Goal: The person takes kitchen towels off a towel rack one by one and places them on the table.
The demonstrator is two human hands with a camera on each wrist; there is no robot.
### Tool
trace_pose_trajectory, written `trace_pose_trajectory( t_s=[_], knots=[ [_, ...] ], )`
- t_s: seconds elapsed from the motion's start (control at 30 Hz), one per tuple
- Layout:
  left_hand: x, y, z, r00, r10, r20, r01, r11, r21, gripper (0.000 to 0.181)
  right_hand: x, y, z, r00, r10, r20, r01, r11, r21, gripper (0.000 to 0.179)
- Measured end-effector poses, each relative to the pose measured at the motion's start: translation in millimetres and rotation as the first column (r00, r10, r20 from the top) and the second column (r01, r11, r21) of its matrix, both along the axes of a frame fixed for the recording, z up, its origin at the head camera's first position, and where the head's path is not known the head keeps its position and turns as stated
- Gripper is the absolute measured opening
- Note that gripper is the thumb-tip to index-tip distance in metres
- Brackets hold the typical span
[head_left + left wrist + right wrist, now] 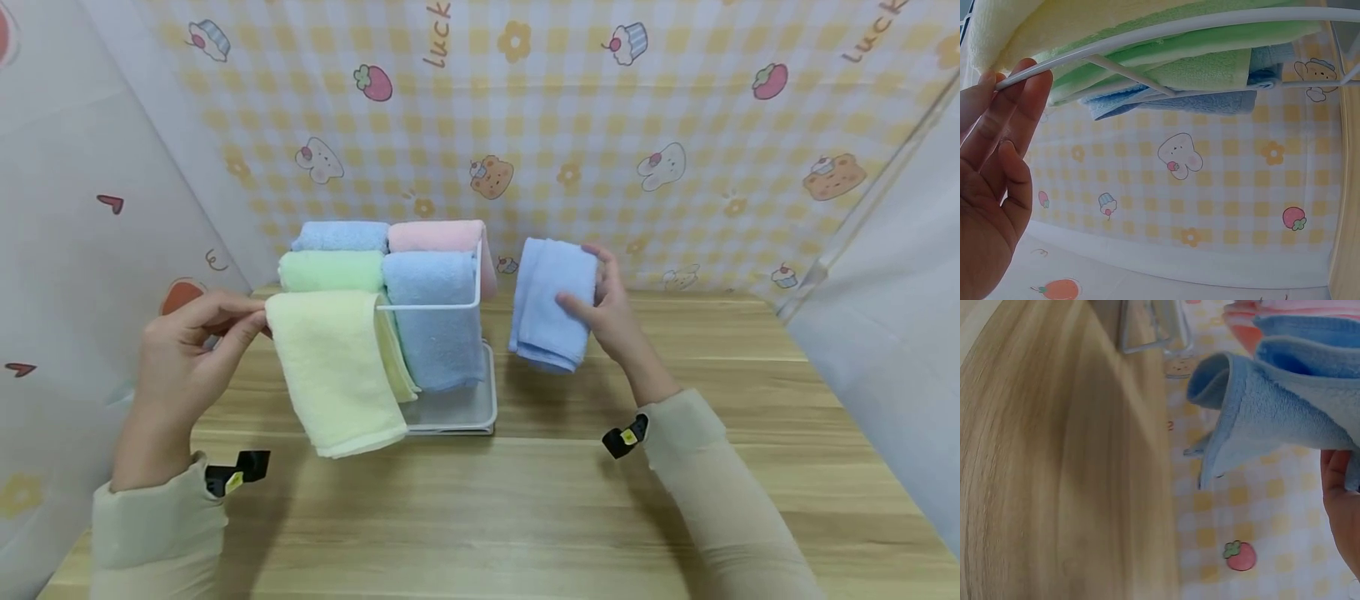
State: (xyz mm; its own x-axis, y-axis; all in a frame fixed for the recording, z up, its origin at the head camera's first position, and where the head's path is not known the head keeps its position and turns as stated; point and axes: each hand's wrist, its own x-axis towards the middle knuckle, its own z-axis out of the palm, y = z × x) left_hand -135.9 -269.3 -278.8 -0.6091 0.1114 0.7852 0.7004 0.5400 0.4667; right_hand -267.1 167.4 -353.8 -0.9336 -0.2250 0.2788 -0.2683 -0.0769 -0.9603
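Note:
A white wire towel rack [429, 307] carries small towels draped over its bars. At its front left hangs a yellow towel [330, 367]. My left hand [198, 354] pinches the corner of the rack's rail between thumb and fingers, right at the yellow towel's edge; the left wrist view shows the rail [1072, 57] running between the fingers [1034, 94]. To the rack's right, my right hand [611, 308] grips a folded light blue towel [551, 308] by its right side, thumb across the front. In the right wrist view this blue towel [1266, 419] hangs with its folds spread.
Also on the rack hang a green towel [330, 271], a pink towel [435, 236], and blue towels at front right [431, 325] and back left [341, 235]. The rack's tray base [457, 408] sits on the wooden table [480, 517]. Patterned cloth [570, 108] stands behind.

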Motion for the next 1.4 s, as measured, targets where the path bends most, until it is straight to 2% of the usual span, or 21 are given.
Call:
trace_pose_trajectory(
  t_s=[0.13, 0.47, 0.57, 0.7, 0.9, 1.17, 1.4],
  knots=[
    [-1.2, 0.1, 0.6, 1.000, -0.002, 0.001, 0.002, 1.000, 0.006, 0.009, -9.7, -2, -7.3, 0.998, 0.053, 0.038, -0.054, 0.998, 0.013, 0.073],
    [-1.3, 1.0, 0.7, 1.000, -0.006, 0.001, 0.006, 1.000, 0.013, 0.008, -30.0, -9, -30.0, 0.989, 0.077, 0.123, -0.081, 0.996, 0.030, 0.075],
    [-1.0, 1.5, 0.4, 1.000, -0.004, 0.004, 0.004, 1.000, 0.016, 0.009, -33.8, -10, -36.6, 0.987, 0.064, 0.148, -0.069, 0.997, 0.029, 0.075],
    [-0.6, 1.4, -0.6, 1.000, -0.002, 0.006, 0.002, 1.000, 0.019, 0.008, -37.7, -8, -44.3, 0.987, 0.029, 0.156, -0.046, 0.993, 0.110, 0.077],
    [0.5, 0.2, -2.4, 1.000, -0.013, 0.000, 0.013, 0.999, 0.030, 0.006, -44.9, -7, -54.6, 0.990, 0.018, 0.142, -0.049, 0.975, 0.218, 0.079],
    [1.7, 0.0, -3.0, 1.000, 0.005, 0.005, -0.005, 0.999, 0.036, 0.008, -53.7, -2, -64.3, 0.995, 0.004, 0.095, -0.038, 0.932, 0.361, 0.081],
    [0.0, 0.7, -3.2, 1.000, 0.001, -0.005, -0.001, 0.999, 0.033, 0.007, -60.5, 4, -68.0, 0.999, -0.032, 0.026, 0.015, 0.869, 0.495, 0.078]
  ],
)
